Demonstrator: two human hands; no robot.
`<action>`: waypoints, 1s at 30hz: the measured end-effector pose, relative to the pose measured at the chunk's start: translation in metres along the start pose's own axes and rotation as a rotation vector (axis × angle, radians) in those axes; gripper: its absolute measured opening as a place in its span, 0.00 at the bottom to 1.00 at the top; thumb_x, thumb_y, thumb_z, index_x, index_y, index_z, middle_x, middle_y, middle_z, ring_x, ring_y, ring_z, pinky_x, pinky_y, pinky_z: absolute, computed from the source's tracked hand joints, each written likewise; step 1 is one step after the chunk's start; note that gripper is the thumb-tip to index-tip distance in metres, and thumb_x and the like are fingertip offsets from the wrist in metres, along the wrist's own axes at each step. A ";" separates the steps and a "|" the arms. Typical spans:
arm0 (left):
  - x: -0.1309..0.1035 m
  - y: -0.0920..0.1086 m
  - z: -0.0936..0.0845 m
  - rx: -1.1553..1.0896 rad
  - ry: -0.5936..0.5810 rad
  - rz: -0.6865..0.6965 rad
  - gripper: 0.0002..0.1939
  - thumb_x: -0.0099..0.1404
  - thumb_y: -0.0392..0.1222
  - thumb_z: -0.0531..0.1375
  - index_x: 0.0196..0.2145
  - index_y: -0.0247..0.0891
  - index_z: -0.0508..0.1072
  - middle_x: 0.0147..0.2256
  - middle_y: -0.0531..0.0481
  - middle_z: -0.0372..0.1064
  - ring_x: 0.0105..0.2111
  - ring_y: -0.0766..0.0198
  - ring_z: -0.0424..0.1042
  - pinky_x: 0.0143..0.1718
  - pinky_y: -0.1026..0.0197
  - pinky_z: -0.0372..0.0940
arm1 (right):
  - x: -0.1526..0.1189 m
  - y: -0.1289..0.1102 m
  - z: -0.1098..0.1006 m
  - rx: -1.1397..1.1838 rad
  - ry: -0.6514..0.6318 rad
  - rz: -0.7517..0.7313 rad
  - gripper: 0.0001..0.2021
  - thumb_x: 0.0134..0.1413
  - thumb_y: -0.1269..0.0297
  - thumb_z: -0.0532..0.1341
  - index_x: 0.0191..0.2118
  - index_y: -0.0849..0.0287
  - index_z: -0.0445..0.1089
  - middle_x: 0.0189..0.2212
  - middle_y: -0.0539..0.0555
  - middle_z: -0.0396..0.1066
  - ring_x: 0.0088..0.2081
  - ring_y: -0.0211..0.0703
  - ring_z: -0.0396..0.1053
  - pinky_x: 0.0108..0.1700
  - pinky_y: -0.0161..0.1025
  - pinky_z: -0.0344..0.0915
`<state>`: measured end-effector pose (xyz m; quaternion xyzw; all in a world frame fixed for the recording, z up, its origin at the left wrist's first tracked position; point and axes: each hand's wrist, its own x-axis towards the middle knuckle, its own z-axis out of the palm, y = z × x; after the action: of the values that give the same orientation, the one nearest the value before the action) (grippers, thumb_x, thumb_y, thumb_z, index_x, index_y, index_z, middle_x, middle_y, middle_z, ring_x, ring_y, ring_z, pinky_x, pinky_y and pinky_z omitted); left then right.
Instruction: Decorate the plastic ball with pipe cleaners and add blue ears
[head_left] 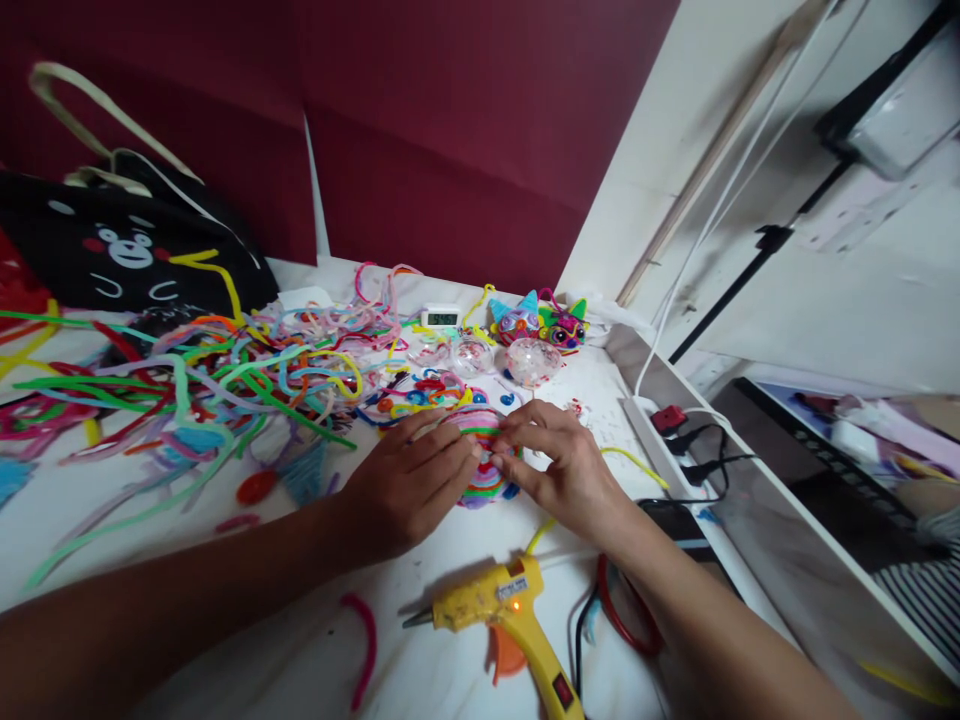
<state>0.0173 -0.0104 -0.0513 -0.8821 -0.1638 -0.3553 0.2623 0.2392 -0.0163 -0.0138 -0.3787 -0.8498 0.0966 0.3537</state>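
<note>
A round piece of coiled, multicoloured pipe cleaner (482, 487) lies on the white table between my two hands. My left hand (414, 480) rests over its left side, with the fingers together and their tips near its middle. From the right, my right hand (551, 462) reaches in with bent fingers, thumb and fingertips pinched at the centre of the disc. Whatever sits between those fingertips is too small to make out. Nearer to me, a yellow glue gun (495, 597) lies on its side with an orange light lit.
Loose pipe cleaners (202, 375) are heaped at the left, before a black bag (127, 250). Behind the hands stand clear bowls (533, 361), a small digital clock (440, 317) and two cat-like faces (517, 322). A power strip (660, 440) lies at the right.
</note>
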 end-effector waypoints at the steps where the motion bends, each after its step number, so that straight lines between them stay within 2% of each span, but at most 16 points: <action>1: -0.001 0.001 0.000 0.033 -0.017 0.009 0.10 0.66 0.31 0.55 0.43 0.33 0.73 0.43 0.42 0.75 0.50 0.53 0.70 0.56 0.43 0.62 | 0.000 0.000 0.000 0.005 0.003 0.002 0.04 0.53 0.71 0.65 0.35 0.57 0.74 0.36 0.55 0.73 0.39 0.44 0.70 0.41 0.42 0.66; 7: 0.001 0.014 -0.003 0.126 -0.053 0.013 0.12 0.65 0.33 0.57 0.46 0.32 0.72 0.45 0.35 0.74 0.51 0.49 0.70 0.58 0.39 0.60 | -0.003 -0.001 -0.001 0.022 0.020 0.008 0.02 0.55 0.69 0.64 0.35 0.58 0.74 0.36 0.55 0.72 0.39 0.43 0.70 0.41 0.41 0.66; 15: 0.005 0.033 -0.003 0.155 -0.063 -0.088 0.14 0.62 0.34 0.59 0.45 0.27 0.73 0.46 0.27 0.73 0.51 0.43 0.70 0.54 0.35 0.64 | -0.003 0.000 0.000 0.016 0.027 0.009 0.02 0.56 0.68 0.63 0.36 0.58 0.74 0.36 0.56 0.73 0.39 0.43 0.70 0.41 0.41 0.66; 23: 0.005 0.032 -0.003 0.087 -0.036 -0.129 0.13 0.61 0.31 0.58 0.45 0.26 0.74 0.45 0.27 0.73 0.51 0.43 0.71 0.54 0.34 0.64 | -0.003 0.001 -0.002 -0.046 0.008 -0.038 0.04 0.58 0.66 0.63 0.38 0.58 0.74 0.39 0.57 0.73 0.42 0.44 0.71 0.44 0.43 0.66; 27: 0.004 0.031 -0.001 0.080 -0.017 -0.146 0.13 0.61 0.30 0.59 0.44 0.27 0.74 0.45 0.28 0.74 0.51 0.44 0.71 0.55 0.34 0.63 | -0.001 0.001 -0.009 -0.006 -0.043 -0.054 0.06 0.57 0.67 0.63 0.41 0.58 0.73 0.41 0.58 0.74 0.44 0.46 0.71 0.47 0.44 0.66; 30: 0.005 0.031 -0.002 0.075 -0.033 -0.129 0.12 0.61 0.31 0.60 0.44 0.27 0.74 0.45 0.28 0.74 0.50 0.44 0.72 0.55 0.34 0.63 | -0.001 0.004 -0.015 -0.006 -0.016 -0.045 0.09 0.57 0.68 0.63 0.44 0.59 0.72 0.41 0.58 0.75 0.46 0.46 0.71 0.49 0.45 0.65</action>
<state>0.0342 -0.0358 -0.0576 -0.8650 -0.2379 -0.3506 0.2689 0.2515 -0.0156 -0.0050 -0.3597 -0.8613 0.0889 0.3478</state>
